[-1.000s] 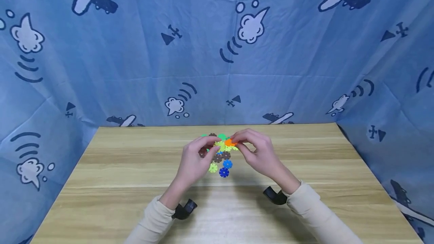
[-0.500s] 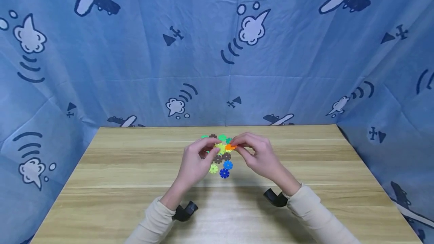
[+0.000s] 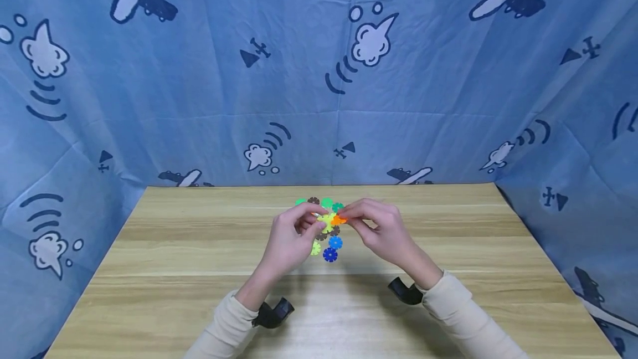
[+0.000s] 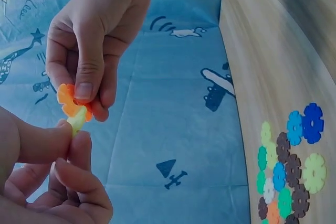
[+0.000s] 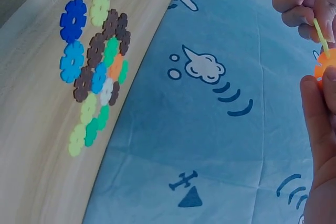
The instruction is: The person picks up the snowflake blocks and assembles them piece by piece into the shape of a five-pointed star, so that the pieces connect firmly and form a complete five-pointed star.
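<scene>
Above the table, my left hand [image 3: 291,241] pinches a yellow-green notched plastic disc [image 3: 326,222] between thumb and fingertips. My right hand [image 3: 381,229] pinches an orange notched disc [image 3: 339,219] of the same flower-like kind. In the left wrist view the yellow-green disc [image 4: 77,121] appears edge-on and meets the rim of the orange disc [image 4: 66,99] at an angle. Fingers cover part of both discs, so I cannot tell how deep one sits in the other. The right wrist view catches the orange disc [image 5: 319,72] only partly, at its right edge.
Several loose notched discs lie on the wooden table [image 3: 199,248] beneath the hands, among them a dark blue one [image 3: 330,255], a light blue one [image 3: 335,242] and a green one [image 3: 327,203]. A blue patterned curtain [image 3: 299,82] stands behind the table.
The two discs have come slightly lower and nearer to the person, and the orange one has tilted against the yellow-green one's edge. Both hands keep their pinch.
</scene>
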Demonstrator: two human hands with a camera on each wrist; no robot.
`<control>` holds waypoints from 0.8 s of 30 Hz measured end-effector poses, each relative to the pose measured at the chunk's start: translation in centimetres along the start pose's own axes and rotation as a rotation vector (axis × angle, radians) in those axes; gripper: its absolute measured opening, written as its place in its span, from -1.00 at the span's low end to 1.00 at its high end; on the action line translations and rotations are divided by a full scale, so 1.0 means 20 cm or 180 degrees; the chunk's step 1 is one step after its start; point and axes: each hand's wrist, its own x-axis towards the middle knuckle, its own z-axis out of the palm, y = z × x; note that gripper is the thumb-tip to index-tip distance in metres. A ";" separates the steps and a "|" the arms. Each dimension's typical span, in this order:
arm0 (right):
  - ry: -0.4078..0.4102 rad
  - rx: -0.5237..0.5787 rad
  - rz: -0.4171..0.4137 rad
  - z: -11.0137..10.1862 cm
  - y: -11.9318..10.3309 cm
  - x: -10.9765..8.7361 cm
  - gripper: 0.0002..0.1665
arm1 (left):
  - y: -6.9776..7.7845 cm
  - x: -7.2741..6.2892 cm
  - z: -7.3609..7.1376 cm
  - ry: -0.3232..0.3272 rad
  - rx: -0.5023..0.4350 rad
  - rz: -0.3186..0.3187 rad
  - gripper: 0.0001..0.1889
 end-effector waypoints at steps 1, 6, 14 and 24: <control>0.0017 -0.0002 -0.0060 0.00 0.00 0.00 -0.68 | 0.01 0.00 0.00 -0.0004 -0.0017 -0.0022 -0.81; 0.0123 -0.0007 -0.0189 0.02 0.00 0.00 -0.69 | 0.03 -0.01 0.01 0.0076 0.0010 -0.0042 -0.79; 0.0144 -0.0016 -0.0162 0.09 0.03 -0.05 -0.64 | -0.01 -0.02 0.06 0.0288 0.0160 -0.0351 -0.80; 0.0086 -0.0160 -0.0276 0.06 0.01 -0.03 -0.62 | -0.01 0.00 0.04 0.0033 0.0206 -0.0370 -0.81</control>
